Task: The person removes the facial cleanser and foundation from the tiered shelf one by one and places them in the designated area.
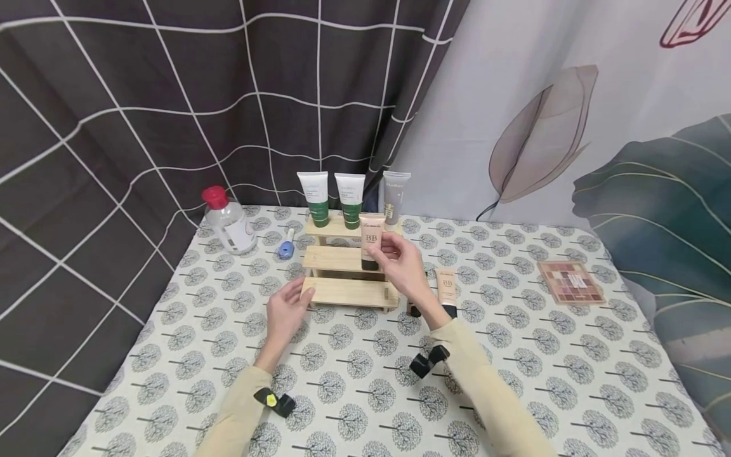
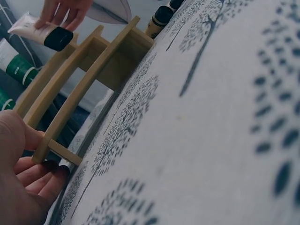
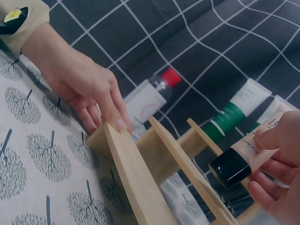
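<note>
A three-step wooden rack point(image 1: 349, 292) stands on the patterned cloth. My left hand point(image 1: 283, 315) grips the left end of its lowest step, thumb on top and fingers bent round the corner point(image 2: 41, 152). Between thumb and fingers, my right hand point(image 1: 407, 268) pinches a beige BB cream tube point(image 1: 372, 230), its black cap point(image 3: 229, 168) pointing down. The tube is at the middle step point(image 1: 328, 258); whether the cap touches the wood I cannot tell. On the top step stand two white-and-green tubes point(image 1: 315, 193) point(image 1: 350, 193) and a grey tube point(image 1: 394, 197).
Left of the rack are a clear bottle point(image 1: 233, 227) with a red cap and a small blue bottle point(image 1: 286, 247). Another BB cream tube point(image 1: 447, 285) lies right of my right wrist, beside a partly hidden black-capped item point(image 1: 414, 310). A makeup palette point(image 1: 571, 282) lies farther right.
</note>
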A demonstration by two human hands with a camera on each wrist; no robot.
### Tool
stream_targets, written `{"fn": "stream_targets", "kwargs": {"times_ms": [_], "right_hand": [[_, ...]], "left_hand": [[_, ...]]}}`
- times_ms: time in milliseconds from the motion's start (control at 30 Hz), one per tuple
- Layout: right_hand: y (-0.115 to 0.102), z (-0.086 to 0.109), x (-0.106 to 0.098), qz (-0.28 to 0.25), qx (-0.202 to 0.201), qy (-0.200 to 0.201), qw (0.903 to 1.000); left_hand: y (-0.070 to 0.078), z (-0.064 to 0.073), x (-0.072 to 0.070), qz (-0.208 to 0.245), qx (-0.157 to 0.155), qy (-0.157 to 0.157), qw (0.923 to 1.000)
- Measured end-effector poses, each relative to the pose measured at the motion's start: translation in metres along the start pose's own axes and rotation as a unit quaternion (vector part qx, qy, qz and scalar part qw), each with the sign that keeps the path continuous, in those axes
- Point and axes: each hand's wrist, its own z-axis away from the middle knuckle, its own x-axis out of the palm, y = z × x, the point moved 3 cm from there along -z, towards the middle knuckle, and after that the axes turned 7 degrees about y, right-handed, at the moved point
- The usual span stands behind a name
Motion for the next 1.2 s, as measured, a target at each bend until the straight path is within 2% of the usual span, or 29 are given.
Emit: {"fn": "stream_targets", "kwargs": {"times_ms": [133, 467, 667, 867, 1200], "right_hand": [[0.003, 0.001, -0.009, -0.008, 0.001, 0.007, 0.9999], [0.014, 0.007, -0.035, -0.007, 0.046, 0.008, 0.9989], [0.022, 0.01, -0.049, 0.02, 0.037, 0.015, 0.999], [0.029, 0.013, -0.064, 0.026, 0.035, 0.024, 0.9988], [0.047, 0.02, -0.091, 0.053, 0.056, 0.025, 0.9967]], "left_hand": [[0.0, 0.0, 0.0, 0.008, -0.005, -0.001, 1.0], [0.0, 0.0, 0.0, 0.006, -0.007, 0.0, 1.0], [0.0, 0.0, 0.0, 0.003, -0.005, 0.0, 1.0], [0.001, 0.0, 0.0, 0.004, -0.005, 0.004, 1.0], [0.0, 0.0, 0.001, -0.003, 0.0, 0.008, 1.0]]}}
